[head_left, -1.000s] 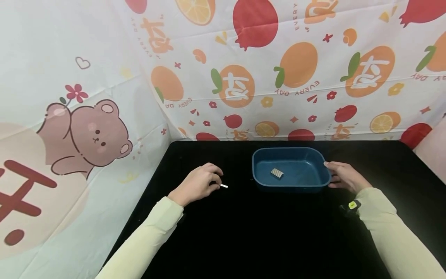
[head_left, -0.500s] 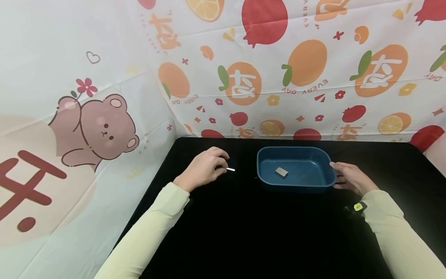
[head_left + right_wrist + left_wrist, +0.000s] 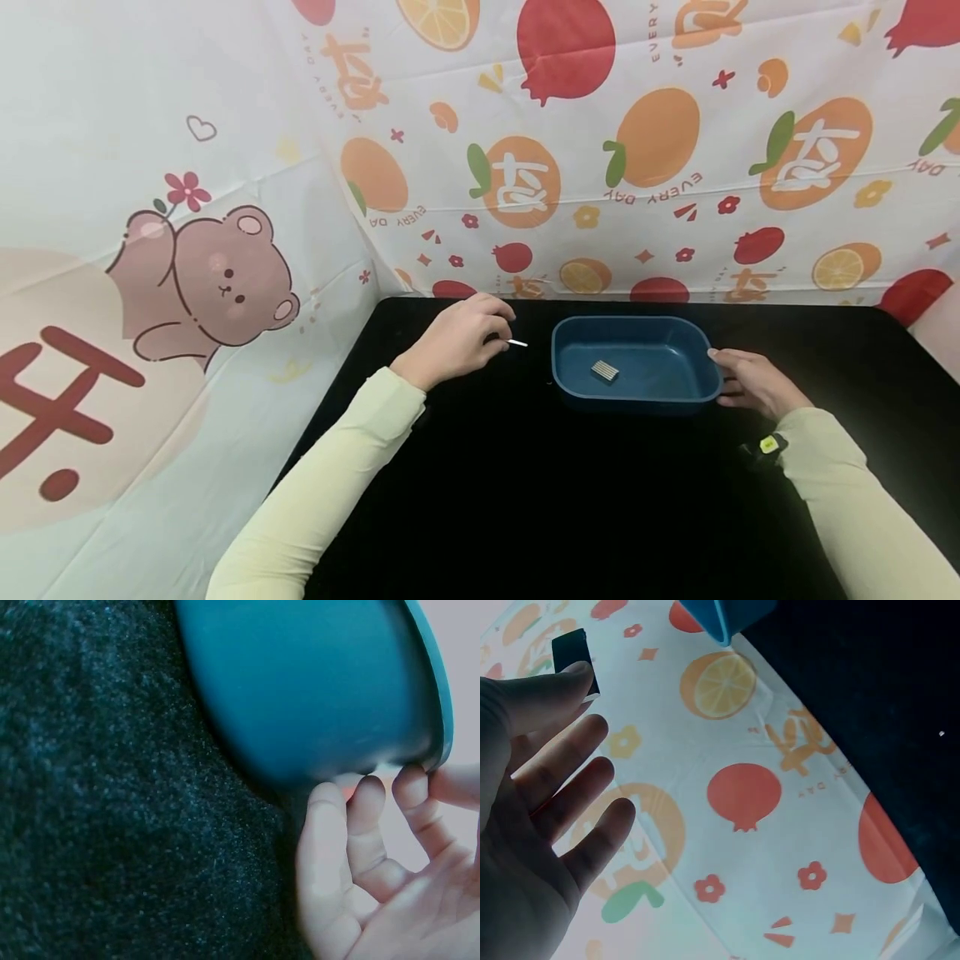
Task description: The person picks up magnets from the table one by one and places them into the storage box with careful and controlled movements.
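Observation:
My left hand (image 3: 501,337) pinches a small thin flat piece (image 3: 517,342) just above the black table, a short way left of the blue tray (image 3: 697,392). In the left wrist view the piece (image 3: 573,651) shows dark with a white edge at my fingertip, and the tray's corner (image 3: 731,619) is beyond it. A small silver ridged block (image 3: 604,370) lies inside the tray. My right hand (image 3: 726,377) holds the tray's right end. In the right wrist view its fingertips (image 3: 367,796) press the tray's outer wall (image 3: 300,682) under the rim.
The black table (image 3: 525,500) is walled at the back and left by a fruit-print cloth (image 3: 645,167) and a bear-print cloth (image 3: 202,275). Pale green sleeves (image 3: 330,492) cover both forearms. A dark strap with a yellow tag (image 3: 763,445) sits at my right wrist.
My left hand has lifted the small piece and carried it away from me and rightward, nearer the tray's left end. My right hand has stayed on the tray.

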The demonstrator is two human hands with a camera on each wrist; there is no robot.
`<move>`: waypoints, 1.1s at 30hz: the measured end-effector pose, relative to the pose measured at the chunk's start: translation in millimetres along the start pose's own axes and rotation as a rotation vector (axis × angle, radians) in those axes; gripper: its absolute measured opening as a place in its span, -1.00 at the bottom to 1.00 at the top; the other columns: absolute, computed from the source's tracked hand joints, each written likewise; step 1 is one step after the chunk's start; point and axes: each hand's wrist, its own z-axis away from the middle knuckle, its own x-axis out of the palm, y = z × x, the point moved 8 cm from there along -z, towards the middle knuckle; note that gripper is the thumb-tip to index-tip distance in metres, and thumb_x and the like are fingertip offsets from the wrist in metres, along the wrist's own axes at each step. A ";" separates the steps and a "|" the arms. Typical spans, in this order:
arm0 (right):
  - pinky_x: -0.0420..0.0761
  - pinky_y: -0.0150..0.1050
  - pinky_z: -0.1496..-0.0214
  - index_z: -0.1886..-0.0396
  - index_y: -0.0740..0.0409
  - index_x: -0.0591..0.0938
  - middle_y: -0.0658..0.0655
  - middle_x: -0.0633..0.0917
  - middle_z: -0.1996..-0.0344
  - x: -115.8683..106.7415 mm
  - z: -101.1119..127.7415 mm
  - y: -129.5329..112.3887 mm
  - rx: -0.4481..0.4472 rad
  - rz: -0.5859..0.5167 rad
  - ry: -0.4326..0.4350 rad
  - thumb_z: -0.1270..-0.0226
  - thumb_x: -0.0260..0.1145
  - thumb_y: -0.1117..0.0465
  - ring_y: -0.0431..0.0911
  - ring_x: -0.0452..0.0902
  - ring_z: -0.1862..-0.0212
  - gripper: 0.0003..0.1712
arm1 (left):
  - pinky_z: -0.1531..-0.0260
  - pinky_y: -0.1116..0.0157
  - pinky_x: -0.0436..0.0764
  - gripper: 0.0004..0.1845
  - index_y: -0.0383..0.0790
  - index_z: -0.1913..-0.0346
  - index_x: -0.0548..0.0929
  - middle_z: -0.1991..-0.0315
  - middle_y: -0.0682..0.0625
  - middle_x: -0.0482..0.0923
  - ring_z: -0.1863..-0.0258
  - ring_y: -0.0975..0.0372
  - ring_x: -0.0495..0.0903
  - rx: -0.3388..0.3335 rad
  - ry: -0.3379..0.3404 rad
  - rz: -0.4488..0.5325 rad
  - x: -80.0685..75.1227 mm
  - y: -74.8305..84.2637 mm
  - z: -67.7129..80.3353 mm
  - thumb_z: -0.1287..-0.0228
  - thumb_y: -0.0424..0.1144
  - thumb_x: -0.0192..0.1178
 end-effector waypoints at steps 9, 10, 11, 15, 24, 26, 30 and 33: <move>0.72 -0.26 0.11 -0.41 0.30 0.26 -0.17 0.69 0.30 0.7 2.1 2.3 -0.004 0.016 -0.014 -0.51 -0.01 -0.27 -0.23 0.69 0.23 -0.18 | -0.06 0.20 0.61 -0.94 -0.17 0.29 0.79 0.00 -0.03 0.66 -0.07 0.12 0.56 0.053 0.028 -0.023 -20.7 6.3 -13.7 -0.23 -0.28 0.36; 0.72 -0.25 0.12 -0.42 0.32 0.25 -0.17 0.70 0.30 0.8 2.1 2.8 -0.006 0.020 -0.014 -0.51 -0.02 -0.26 -0.23 0.69 0.23 -0.18 | -0.06 0.19 0.61 -0.94 -0.18 0.29 0.79 0.00 -0.03 0.66 -0.07 0.11 0.56 0.060 0.031 -0.029 -24.5 7.5 -15.4 -0.23 -0.28 0.36; 0.72 -0.26 0.12 -0.42 0.32 0.25 -0.17 0.70 0.30 1.2 2.2 3.1 -0.006 0.023 -0.014 -0.51 -0.03 -0.26 -0.23 0.69 0.24 -0.18 | -0.06 0.19 0.61 -0.94 -0.18 0.29 0.79 0.01 -0.03 0.67 -0.06 0.11 0.56 0.066 0.034 -0.038 -29.2 8.7 -16.9 -0.23 -0.28 0.36; 0.72 -0.26 0.14 -0.42 0.31 0.25 -0.18 0.69 0.31 1.6 1.6 1.6 -0.008 0.012 -0.010 -0.50 0.00 -0.28 -0.26 0.69 0.25 -0.16 | -0.02 0.18 0.61 -0.95 -0.18 0.30 0.78 0.02 -0.02 0.67 -0.03 0.10 0.56 0.079 0.055 -0.072 -47.8 12.2 -21.1 -0.24 -0.30 0.35; 0.72 -0.25 0.10 -0.41 0.30 0.27 -0.16 0.69 0.29 -1.0 1.2 -0.6 -0.012 0.023 -0.004 -0.50 -0.02 -0.28 -0.23 0.69 0.22 -0.18 | 0.01 0.18 0.62 -0.94 -0.16 0.29 0.79 0.02 0.00 0.66 -0.06 0.11 0.55 0.084 0.059 -0.082 -58.4 18.6 -25.9 -0.24 -0.29 0.34; 0.72 -0.25 0.10 -0.40 0.29 0.28 -0.16 0.69 0.29 -1.0 0.7 -1.1 -0.011 0.018 -0.001 -0.51 -0.01 -0.27 -0.24 0.69 0.22 -0.19 | -0.01 0.18 0.62 -0.95 -0.17 0.30 0.79 0.03 -0.02 0.66 -0.06 0.11 0.55 0.093 0.059 -0.077 -55.8 20.0 -27.3 -0.24 -0.30 0.34; 0.72 -0.25 0.12 -0.42 0.29 0.26 -0.16 0.67 0.29 -0.3 -0.5 -0.8 -0.004 0.005 0.002 -0.51 -0.02 -0.26 -0.25 0.69 0.23 -0.20 | -0.06 0.17 0.60 -0.94 -0.17 0.30 0.79 0.03 -0.03 0.66 -0.05 0.11 0.57 0.112 0.044 -0.067 -47.4 22.4 -32.3 -0.25 -0.29 0.33; 0.72 -0.25 0.13 -0.42 0.29 0.26 -0.16 0.67 0.29 -0.1 -1.2 -0.4 -0.005 0.006 0.003 -0.53 -0.03 -0.24 -0.26 0.68 0.24 -0.21 | -0.07 0.17 0.60 -0.93 -0.17 0.28 0.79 0.02 -0.03 0.67 -0.04 0.13 0.58 0.122 0.033 -0.061 -40.4 23.2 -37.5 -0.26 -0.28 0.33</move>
